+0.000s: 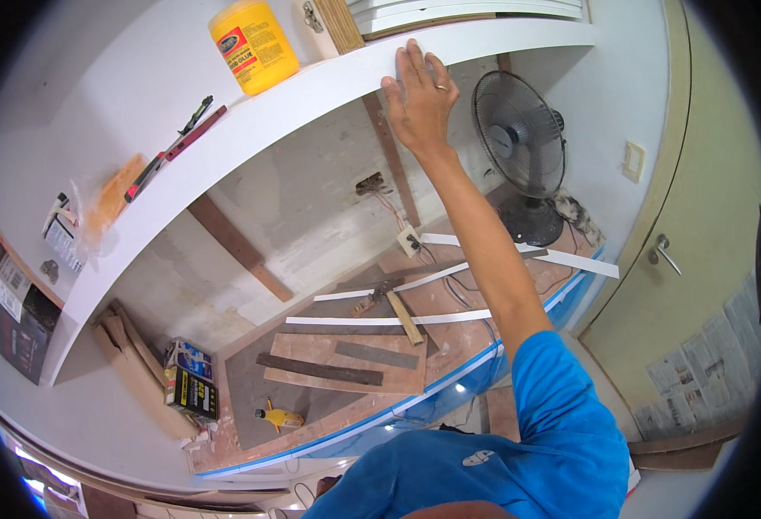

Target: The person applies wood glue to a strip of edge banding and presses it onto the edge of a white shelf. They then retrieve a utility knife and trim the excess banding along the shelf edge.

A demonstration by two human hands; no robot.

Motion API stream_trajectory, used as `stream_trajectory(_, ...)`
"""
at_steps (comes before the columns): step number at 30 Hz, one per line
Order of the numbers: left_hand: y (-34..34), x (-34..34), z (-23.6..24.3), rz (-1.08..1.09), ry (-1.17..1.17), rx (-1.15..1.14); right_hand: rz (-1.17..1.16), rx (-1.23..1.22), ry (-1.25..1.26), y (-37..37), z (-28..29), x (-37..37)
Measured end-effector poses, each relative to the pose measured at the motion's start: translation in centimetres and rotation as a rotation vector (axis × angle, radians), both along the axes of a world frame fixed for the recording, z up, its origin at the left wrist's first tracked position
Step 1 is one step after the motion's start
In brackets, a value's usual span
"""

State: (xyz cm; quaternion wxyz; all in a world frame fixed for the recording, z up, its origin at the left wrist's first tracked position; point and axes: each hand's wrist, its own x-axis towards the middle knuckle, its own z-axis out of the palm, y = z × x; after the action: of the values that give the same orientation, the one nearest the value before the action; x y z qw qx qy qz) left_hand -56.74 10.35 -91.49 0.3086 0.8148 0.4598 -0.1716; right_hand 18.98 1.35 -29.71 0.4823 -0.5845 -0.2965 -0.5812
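My right hand (419, 104) rests against the white front edge of the upper shelf (532, 33), fingers stretched out and holding nothing. Just left of it stand a wooden upright (341, 22) and a yellow glue jar (268, 65). Further left along the ledge lie red-and-black hand tools (173, 148) and a crumpled plastic bag (112, 197). My left hand is not visible.
Below, the worktop (250, 432) holds white strips (372, 320), a hammer (404, 317), boards (302, 372), a yellow bottle (281, 418) and boxes (192, 389). A black fan (527, 134) stands back right, beside a door (692, 242). Long planks (138, 372) lean at left.
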Motion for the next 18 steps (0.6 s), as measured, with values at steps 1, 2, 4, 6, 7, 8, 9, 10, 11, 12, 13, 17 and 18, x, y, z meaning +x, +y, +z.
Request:
stream_trajectory(1, 0.0, 0.2, 0.0, 0.005, -0.002, -0.002, 0.060, 0.023, 0.026, 0.1, 0.0, 0.1)
stream_trajectory(2, -0.3, 0.2, -0.1, 0.009, -0.001, -0.005, 0.100, 0.038, 0.029, 0.1, 0.2, -0.1)
stream_trajectory(4, -0.5, 0.2, 0.0, 0.021, -0.001, -0.006, 0.180, 0.067, 0.036, 0.4, 0.8, -0.8)
stream_trajectory(6, -1.1, 0.2, -0.1, 0.034, 0.000, -0.009, 0.221, 0.092, 0.067, 1.1, 1.2, -1.7)
stream_trajectory(7, -1.4, 0.2, -0.2, 0.038, 0.001, -0.012, 0.243, 0.103, 0.083, 1.6, 1.3, -2.0)
stream_trajectory(8, -1.7, 0.5, -0.3, 0.046, -0.003, -0.012, 0.228, 0.087, 0.103, 2.1, 1.3, -2.1)
stream_trajectory(9, -2.0, 0.9, -0.5, 0.051, -0.005, -0.018, 0.213, 0.069, 0.123, 2.8, 1.1, -2.2)
stream_trajectory(10, -2.2, 1.1, -0.5, 0.059, -0.009, -0.022, 0.198, 0.052, 0.143, 3.3, 0.9, -2.4)
stream_trajectory(11, -2.6, 1.1, -0.7, 0.070, -0.009, -0.023, 0.208, 0.017, 0.152, 3.7, 0.8, -2.8)
stream_trajectory(12, -3.0, 1.1, -0.8, 0.079, -0.012, -0.025, 0.218, -0.019, 0.161, 3.9, 0.4, -3.4)
stream_trajectory(13, -3.4, 1.2, -1.0, 0.089, -0.014, -0.028, 0.227, -0.055, 0.169, 4.0, 0.1, -4.0)
stream_trajectory(17, -5.3, 0.8, -1.7, 0.129, -0.015, -0.055, 0.169, -0.126, 0.088, 4.8, -1.0, -5.4)
stream_trajectory(18, -5.9, 0.8, -1.9, 0.131, -0.011, -0.060, 0.170, -0.145, 0.069, 4.7, -1.1, -5.6)
